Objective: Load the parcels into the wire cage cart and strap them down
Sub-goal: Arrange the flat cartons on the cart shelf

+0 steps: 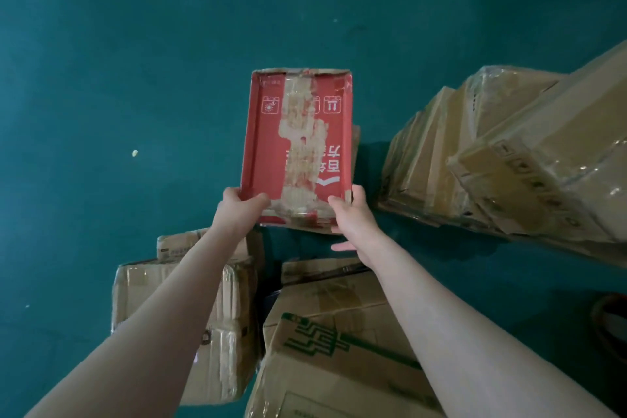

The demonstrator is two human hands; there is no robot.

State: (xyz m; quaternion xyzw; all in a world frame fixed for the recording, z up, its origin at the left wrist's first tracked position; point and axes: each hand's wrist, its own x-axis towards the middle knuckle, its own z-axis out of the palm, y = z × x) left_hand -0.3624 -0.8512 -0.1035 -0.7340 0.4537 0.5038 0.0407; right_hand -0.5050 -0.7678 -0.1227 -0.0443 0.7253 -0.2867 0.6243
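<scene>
A flat red parcel (268,142) with white print and a strip of worn tape down its middle is held out over the green floor, in the centre of the view. My left hand (237,205) grips its near left corner, thumb on the top face. My right hand (349,210) grips the near right corner, thumb on top and fingers underneath. No wire cage cart or strap is in view.
Brown taped cardboard parcels lie below my arms: one at lower left (142,295) and a large one with green print (339,349). A leaning pile of wrapped cartons (509,153) fills the right side. The green floor (135,44) stretches to the left and ahead.
</scene>
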